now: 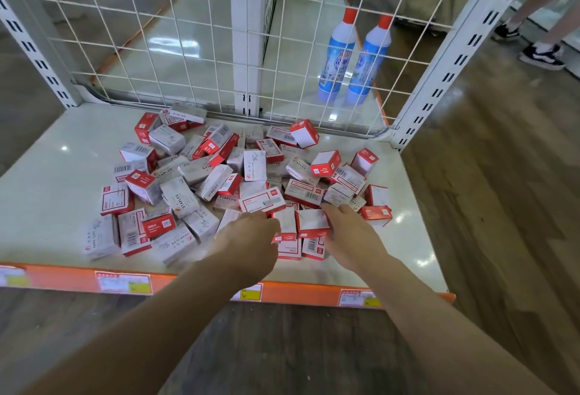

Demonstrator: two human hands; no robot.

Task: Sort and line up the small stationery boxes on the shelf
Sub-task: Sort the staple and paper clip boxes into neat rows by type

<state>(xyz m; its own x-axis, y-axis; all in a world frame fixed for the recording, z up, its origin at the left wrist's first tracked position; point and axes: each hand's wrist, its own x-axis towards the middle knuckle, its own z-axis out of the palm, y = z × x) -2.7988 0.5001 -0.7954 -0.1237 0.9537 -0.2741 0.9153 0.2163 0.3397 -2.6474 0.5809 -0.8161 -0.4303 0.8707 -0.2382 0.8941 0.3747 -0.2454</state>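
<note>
A jumbled heap of small red-and-white and grey stationery boxes (219, 175) covers the middle of a white shelf (50, 150). Near the front edge, a few red-and-white boxes stand side by side. My left hand (251, 241) grips the left one of them (285, 225). My right hand (348, 231) holds the box next to it (312, 222) from its right side. Two more red-and-white boxes (301, 248) lie just below those, close to the shelf front.
A white wire grid (188, 33) closes the shelf's back, with two blue bottles (354, 59) behind it. White slotted uprights stand at both back corners. An orange price strip (194, 284) runs along the front edge. A person's legs and dark shoes (539, 55) are at the upper right.
</note>
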